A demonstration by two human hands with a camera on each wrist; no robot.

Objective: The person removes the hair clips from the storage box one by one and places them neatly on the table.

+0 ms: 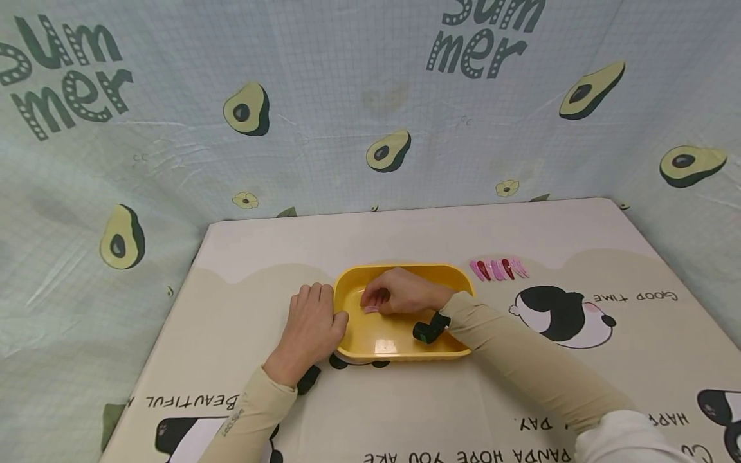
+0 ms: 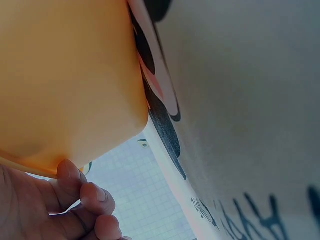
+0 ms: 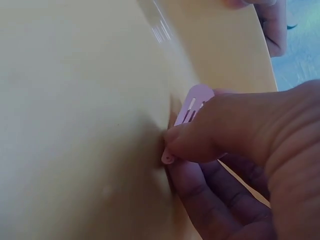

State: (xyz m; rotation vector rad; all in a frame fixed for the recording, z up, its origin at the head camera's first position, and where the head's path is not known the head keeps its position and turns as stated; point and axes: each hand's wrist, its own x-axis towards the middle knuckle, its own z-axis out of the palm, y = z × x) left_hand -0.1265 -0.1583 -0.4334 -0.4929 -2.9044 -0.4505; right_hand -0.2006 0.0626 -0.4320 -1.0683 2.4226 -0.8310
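Inside the yellow plastic tray (image 1: 370, 347), my right hand (image 1: 402, 292) pinches a pink snap hair clip (image 3: 187, 107) between thumb and fingertips. The clip's slotted, rounded end sticks out above the thumb in the right wrist view, and its narrow end shows just below. My left hand (image 1: 312, 325) holds the tray's left rim, with the thumb at the edge; the left wrist view shows its curled fingers (image 2: 95, 197) at that rim. To the right of the tray, several pink and red hair clips (image 1: 499, 269) lie side by side in a row on the table.
A pale tablecloth (image 1: 243, 347) with panda drawings and printed words covers the table. Behind it hangs a light curtain (image 1: 324, 77) with avocado prints. Dark wrist-worn devices sit on both wrists, the right one (image 1: 429, 329) over the tray.
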